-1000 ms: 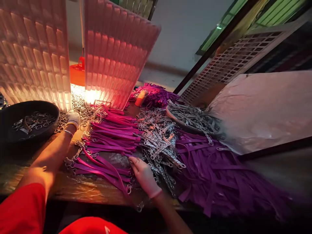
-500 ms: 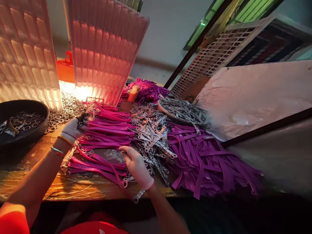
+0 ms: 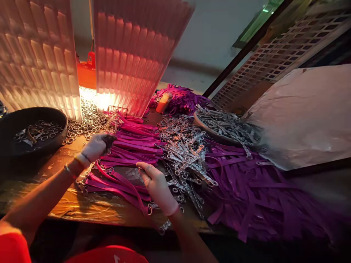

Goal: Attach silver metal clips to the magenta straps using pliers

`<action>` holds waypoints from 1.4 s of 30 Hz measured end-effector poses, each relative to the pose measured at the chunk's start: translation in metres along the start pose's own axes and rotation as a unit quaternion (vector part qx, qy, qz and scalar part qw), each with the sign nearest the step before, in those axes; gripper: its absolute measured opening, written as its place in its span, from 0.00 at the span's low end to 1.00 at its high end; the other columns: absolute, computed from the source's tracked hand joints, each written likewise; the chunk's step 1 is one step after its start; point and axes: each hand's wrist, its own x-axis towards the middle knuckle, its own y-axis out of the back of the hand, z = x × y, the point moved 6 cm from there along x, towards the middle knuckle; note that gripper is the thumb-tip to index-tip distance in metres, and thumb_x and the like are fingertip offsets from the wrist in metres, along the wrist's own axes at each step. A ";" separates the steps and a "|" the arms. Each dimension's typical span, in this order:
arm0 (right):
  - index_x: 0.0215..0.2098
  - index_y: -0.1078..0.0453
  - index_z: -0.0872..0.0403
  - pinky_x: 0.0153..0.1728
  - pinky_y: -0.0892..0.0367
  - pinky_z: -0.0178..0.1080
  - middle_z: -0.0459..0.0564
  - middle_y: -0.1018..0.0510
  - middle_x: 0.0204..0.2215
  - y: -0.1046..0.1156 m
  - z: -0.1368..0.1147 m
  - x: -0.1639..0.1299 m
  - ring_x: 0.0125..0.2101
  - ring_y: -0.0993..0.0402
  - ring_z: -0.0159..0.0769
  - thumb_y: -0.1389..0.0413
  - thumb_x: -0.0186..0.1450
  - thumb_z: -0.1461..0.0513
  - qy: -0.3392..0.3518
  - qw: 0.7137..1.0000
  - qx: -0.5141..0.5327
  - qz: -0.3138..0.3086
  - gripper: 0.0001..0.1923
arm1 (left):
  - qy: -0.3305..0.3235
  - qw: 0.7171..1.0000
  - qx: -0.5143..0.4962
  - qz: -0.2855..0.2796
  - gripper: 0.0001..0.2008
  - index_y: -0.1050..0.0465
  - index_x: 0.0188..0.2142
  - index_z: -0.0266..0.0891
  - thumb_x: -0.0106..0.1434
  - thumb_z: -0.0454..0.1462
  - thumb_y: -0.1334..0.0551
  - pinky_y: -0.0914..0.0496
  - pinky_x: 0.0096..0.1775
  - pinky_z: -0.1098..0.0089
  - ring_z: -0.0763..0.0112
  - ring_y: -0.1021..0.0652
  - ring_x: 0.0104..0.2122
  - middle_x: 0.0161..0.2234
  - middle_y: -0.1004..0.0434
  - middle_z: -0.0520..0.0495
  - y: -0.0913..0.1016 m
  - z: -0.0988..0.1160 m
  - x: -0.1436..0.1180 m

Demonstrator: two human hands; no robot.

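Observation:
My left hand, in a white glove with dark fingertips, is curled at the left ends of a row of magenta straps. What its fingers hold, if anything, is hidden. My right hand, also gloved, has thumb and forefinger pinched together at the lower edge of that row; I cannot make out what is between them. Below lies another bunch of straps with metal rings at its left end. A silvery ringed piece hangs by my right wrist. Many silvery linked pieces are heaped right of the row.
A black round pan with rings stands at the left, beside loose metal rings. An orange lamp glows between translucent corrugated panels. A heaped bowl, an orange container and purple straps lie rightward.
The view has swung left, so the scene sits farther right. My right fingertips have shifted left along the strap row. My left fingers have moved slightly down.

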 end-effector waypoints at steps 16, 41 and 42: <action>0.49 0.26 0.51 0.47 0.30 0.37 0.49 0.20 0.42 -0.005 -0.019 -0.005 0.42 0.24 0.34 0.46 0.67 0.65 -0.053 0.998 0.018 0.001 0.14 | 0.131 0.953 -0.045 -0.270 0.18 0.30 0.27 0.36 0.64 0.49 0.39 0.45 0.16 0.77 0.79 0.37 0.14 0.17 0.33 0.52 -0.090 -0.056 -0.083; 0.56 0.33 0.51 0.53 0.33 0.37 0.51 0.25 0.50 -0.016 -0.017 -0.018 0.50 0.28 0.34 0.51 0.73 0.60 -0.039 0.979 0.021 -0.198 0.15 | 0.232 0.916 -0.186 -0.270 0.17 0.32 0.27 0.37 0.60 0.49 0.39 0.47 0.16 0.77 0.79 0.40 0.13 0.16 0.36 0.54 -0.102 -0.083 -0.108; 0.54 0.32 0.52 0.51 0.34 0.37 0.51 0.23 0.47 -0.018 -0.019 -0.018 0.48 0.28 0.35 0.52 0.73 0.60 -0.024 0.979 -0.001 -0.204 0.13 | 0.226 0.921 -0.175 -0.265 0.17 0.33 0.27 0.37 0.60 0.49 0.39 0.46 0.16 0.77 0.79 0.39 0.13 0.16 0.37 0.54 -0.104 -0.087 -0.108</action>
